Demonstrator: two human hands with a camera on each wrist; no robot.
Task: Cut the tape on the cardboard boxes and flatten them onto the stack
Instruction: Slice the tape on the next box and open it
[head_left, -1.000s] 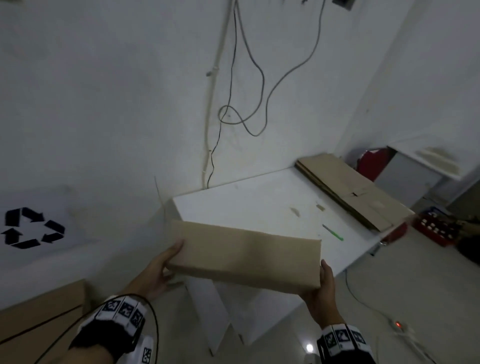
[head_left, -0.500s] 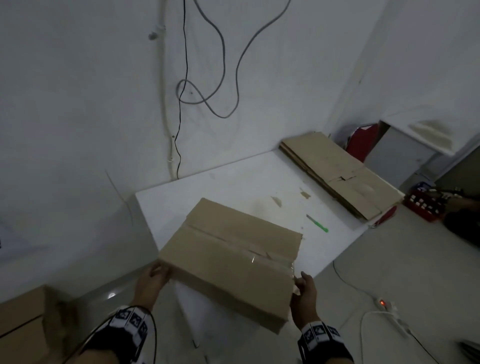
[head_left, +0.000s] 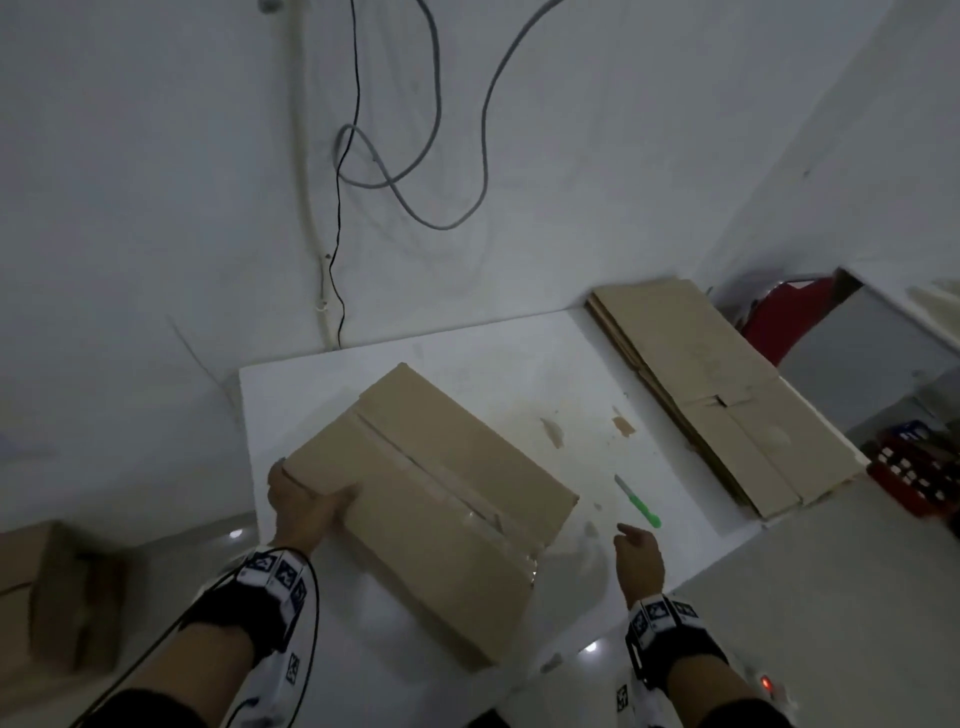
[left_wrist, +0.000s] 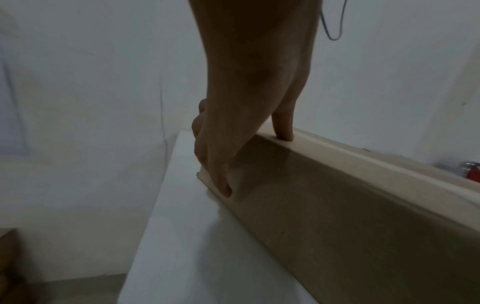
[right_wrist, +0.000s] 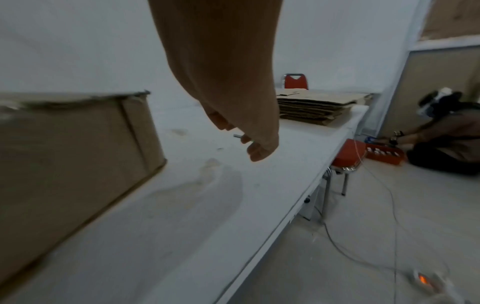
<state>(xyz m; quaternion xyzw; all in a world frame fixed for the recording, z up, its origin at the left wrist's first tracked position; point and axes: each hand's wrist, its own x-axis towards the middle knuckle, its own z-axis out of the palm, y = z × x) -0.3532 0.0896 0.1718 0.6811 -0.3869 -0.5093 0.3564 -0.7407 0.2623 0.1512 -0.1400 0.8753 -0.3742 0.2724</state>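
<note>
Brown cardboard box, still closed, lying flat on the white worktop and turned at a slant. Strip of shiny clear tape along the middle seam of its top, wrinkled near the front corner. Near corner poking out past the worktop edge. Stack of flattened boxes, same brown, lying at the right end of the worktop, well apart from the box. Small green-handled knife lying between box and stack.

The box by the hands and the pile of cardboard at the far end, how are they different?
The box is still puffed up into a box shape; the pile is squashed flat. The box is one piece with shiny tape along its top; the pile is several sheets stacked. The left hand holds the box; nothing touches the pile. Both are brown cardboard on the white table.
</note>
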